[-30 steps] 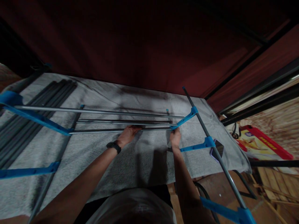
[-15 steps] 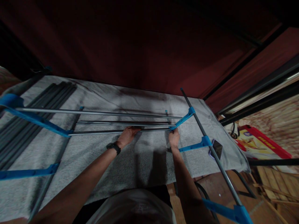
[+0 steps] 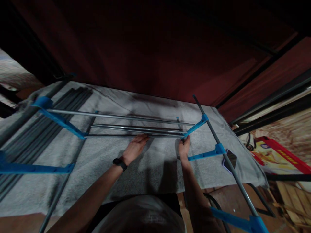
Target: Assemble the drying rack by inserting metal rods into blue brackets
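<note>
A rack frame of grey tubes joined by blue plastic brackets spans the cloth-covered table. My left hand [image 3: 136,147], with a black watch on its wrist, has its fingers closed on the near thin metal rod [image 3: 109,136]. My right hand [image 3: 184,147] is wrapped round the joint where that rod meets the right blue bracket [image 3: 196,127]; its fingertips are partly hidden. Further metal rods [image 3: 116,127] lie close behind the held one, and another metal rod [image 3: 97,114] runs along the back. At the left, a second blue bracket [image 3: 64,123] meets the rods' other ends.
Several loose grey tubes [image 3: 75,100] lie at the left on the grey cloth [image 3: 155,168]. A phone [image 3: 229,160] rests under the right long tube [image 3: 235,176]. Beyond the table's right edge is a red and yellow package [image 3: 279,155]. A dark red curtain [image 3: 145,48] hangs behind.
The view has shifted slightly, so the frame appears further right. My left hand lies flatter along the near rod. My right hand stays at the right bracket joint.
</note>
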### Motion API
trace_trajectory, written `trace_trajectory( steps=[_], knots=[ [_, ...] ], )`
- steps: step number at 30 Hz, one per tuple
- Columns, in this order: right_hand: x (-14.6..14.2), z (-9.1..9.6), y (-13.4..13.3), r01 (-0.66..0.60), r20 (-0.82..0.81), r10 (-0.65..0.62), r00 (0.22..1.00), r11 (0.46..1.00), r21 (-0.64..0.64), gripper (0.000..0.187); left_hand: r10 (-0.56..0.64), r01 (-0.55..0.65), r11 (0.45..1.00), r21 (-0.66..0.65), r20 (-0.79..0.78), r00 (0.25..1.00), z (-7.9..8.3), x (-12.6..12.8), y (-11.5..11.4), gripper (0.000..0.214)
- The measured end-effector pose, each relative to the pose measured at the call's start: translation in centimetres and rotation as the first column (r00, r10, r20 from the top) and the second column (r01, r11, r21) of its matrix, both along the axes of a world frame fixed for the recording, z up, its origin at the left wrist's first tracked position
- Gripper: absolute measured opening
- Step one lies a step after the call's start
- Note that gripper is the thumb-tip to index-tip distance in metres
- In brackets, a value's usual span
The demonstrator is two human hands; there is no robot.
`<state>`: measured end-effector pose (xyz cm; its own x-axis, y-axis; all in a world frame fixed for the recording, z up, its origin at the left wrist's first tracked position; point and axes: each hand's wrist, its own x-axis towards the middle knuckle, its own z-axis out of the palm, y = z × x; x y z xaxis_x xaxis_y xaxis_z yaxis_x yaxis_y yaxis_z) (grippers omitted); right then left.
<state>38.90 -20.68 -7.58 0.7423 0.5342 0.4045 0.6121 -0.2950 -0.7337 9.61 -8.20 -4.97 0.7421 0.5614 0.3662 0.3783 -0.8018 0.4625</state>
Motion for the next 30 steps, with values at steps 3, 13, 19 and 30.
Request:
trace_trajectory(
  steps=[3, 13, 19, 30],
  knots=[
    [-2.0, -0.2, -1.2, 0.023, 0.111, -0.024, 0.993, 1.000, 0.014, 0.055, 0.077, -0.077, 0.997, 0.016, 0.029, 0.997, -0.2, -1.7, -0.8, 0.037],
    [-7.3, 3.5, 2.8, -0.436, 0.357, 0.505, 0.785, 0.862, -0.259, 0.039, 0.436, -0.438, 0.897, -0.052, 0.256, 0.863, -0.7, -7.6, -2.3, 0.031],
    [-10.7, 4.9, 6.8, -0.458, 0.371, 0.657, 0.656, 0.737, -0.497, 0.035, 0.615, -0.608, 0.782, -0.135, 0.320, 0.720, -1.0, -11.6, -1.3, 0.029],
    [-12.3, 4.7, 9.1, -0.387, 0.243, 0.726, 0.644, 0.583, -0.715, 0.037, 0.847, -0.820, 0.480, -0.313, 0.409, 0.340, -0.6, -14.8, 1.7, 0.036]
  ],
)
